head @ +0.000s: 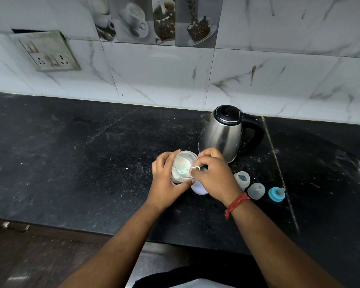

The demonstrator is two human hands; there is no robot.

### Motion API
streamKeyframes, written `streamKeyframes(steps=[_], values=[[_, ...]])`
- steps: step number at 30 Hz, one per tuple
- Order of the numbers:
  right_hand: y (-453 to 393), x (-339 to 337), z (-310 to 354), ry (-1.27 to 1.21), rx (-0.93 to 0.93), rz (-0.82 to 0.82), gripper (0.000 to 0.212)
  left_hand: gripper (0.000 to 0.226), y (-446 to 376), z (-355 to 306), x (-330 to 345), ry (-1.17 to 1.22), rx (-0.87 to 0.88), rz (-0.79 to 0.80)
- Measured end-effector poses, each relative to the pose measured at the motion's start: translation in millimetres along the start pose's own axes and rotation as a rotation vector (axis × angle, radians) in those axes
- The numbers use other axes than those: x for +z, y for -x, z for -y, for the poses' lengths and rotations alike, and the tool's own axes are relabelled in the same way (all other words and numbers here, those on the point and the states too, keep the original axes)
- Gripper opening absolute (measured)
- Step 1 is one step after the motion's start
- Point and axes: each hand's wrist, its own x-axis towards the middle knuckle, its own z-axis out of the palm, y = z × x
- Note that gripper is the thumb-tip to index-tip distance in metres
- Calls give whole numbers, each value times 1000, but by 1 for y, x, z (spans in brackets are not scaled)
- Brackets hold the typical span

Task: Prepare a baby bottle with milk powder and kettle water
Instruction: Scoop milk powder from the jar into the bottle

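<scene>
We hold the tilted clear jar of pale milk powder [182, 166] with left hand [166, 179] fingers wrapped round it. Right hand [213, 173] pinches the light-blue plastic scoop [188, 169] inside. The clear open baby bottle [242, 179] stands right, unfilled; the steel kettle [223, 132], far right, is untouched.

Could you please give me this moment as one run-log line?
step: scooping powder | left hand: holds tilted powder jar | right hand: pinches scoop in jar | kettle: lid shut, untouched
</scene>
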Motion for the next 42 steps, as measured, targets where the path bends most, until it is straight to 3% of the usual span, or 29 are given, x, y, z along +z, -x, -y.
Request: streamKeyframes(steps=[11,20,28,35,42], values=[[-2,7,1,22,-12,-7,13,89,-1,5,-3,10,2,10],[-10,12,-8,-285,181,-127,13,88,-3,11,-2,57,-68,14],[-15,15,-17,-708,451,-109,15,86,-3,31,1,122,-187,33],[-17,8,-23,-844,509,-114,5,76,-5,49,4,196,-238,108],[-21,-3,-26,-914,510,-129,5,94,-7,56,3,216,-287,154]])
